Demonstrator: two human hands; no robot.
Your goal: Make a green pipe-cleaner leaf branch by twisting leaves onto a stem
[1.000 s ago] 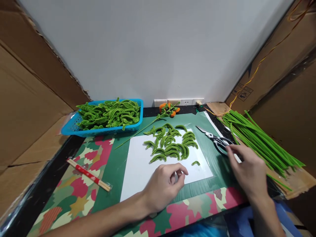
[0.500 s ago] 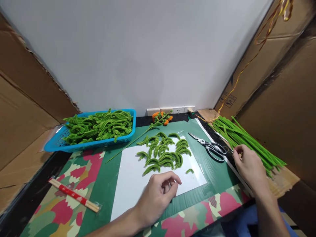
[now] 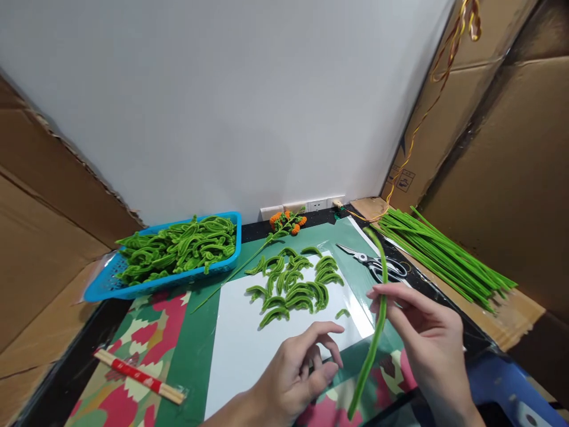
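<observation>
My right hand [image 3: 429, 335] pinches a long, slightly bent green fuzzy stem [image 3: 372, 344] near its middle, holding it upright over the mat. To its left, my left hand [image 3: 302, 370] hovers over the lower edge of the white sheet [image 3: 240, 350], fingers curved apart and nothing between them. Many short curved green fuzzy pieces [image 3: 300, 296] lie on and above the sheet, with one small piece [image 3: 342, 313] apart at the right. Behind the held stem rest scissors [image 3: 376, 265] with black and grey handles, partly hidden by it.
A blue basket [image 3: 237, 243] of green fuzzy pieces stands at the back left. A flower stem with orange blooms [image 3: 287, 222] lies at the back. Straight green stems [image 3: 444, 261] are piled at the right. Wrapped chopsticks [image 3: 137, 375] lie front left; cardboard walls flank the table.
My right hand has moved left from beside the stem pile and now holds one stem. My left hand's fingers have spread. The view has shifted slightly.
</observation>
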